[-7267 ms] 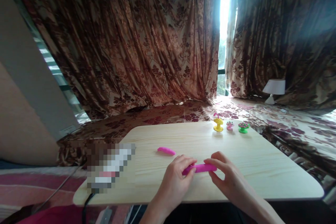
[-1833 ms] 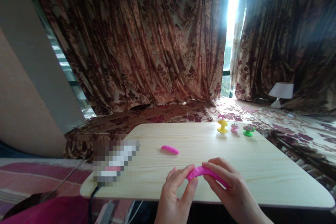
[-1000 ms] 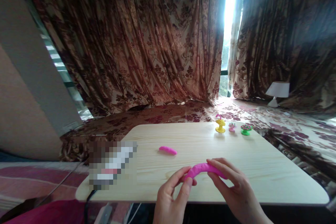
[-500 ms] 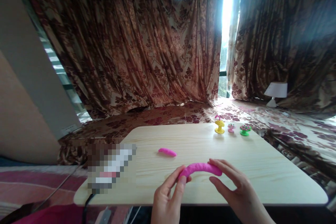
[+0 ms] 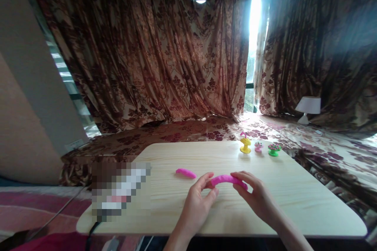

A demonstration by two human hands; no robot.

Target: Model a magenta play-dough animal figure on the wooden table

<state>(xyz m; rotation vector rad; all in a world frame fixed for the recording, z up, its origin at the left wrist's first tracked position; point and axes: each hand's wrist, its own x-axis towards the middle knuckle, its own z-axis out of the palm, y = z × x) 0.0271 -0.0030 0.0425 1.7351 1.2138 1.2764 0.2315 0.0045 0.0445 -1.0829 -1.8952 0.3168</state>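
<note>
A curved roll of bright pink modelling clay [image 5: 225,179] is held just above the table's near half, arched with its ends lower than its middle. My right hand [image 5: 255,192] pinches its right part, fingers on top and thumb below. Around the left end is my left hand [image 5: 200,198], its thumb and forefinger parted; whether a fingertip touches the clay is hard to see. A shorter pink clay roll [image 5: 185,173] lies on the table to the left, beyond my left hand.
At the far right of the wooden table [image 5: 165,157] stand a yellow clay figure [image 5: 245,146], a small pink one [image 5: 258,147] and a green one with pink dots [image 5: 274,149]. A blurred-out object [image 5: 123,192] lies at the left edge. Behind are a lamp [image 5: 308,105] and curtains [image 5: 176,55].
Both hands and the long roll have shifted slightly away from me. My left thumb has come off the roll's left end, while my right thumb has closed up under the right part.
</note>
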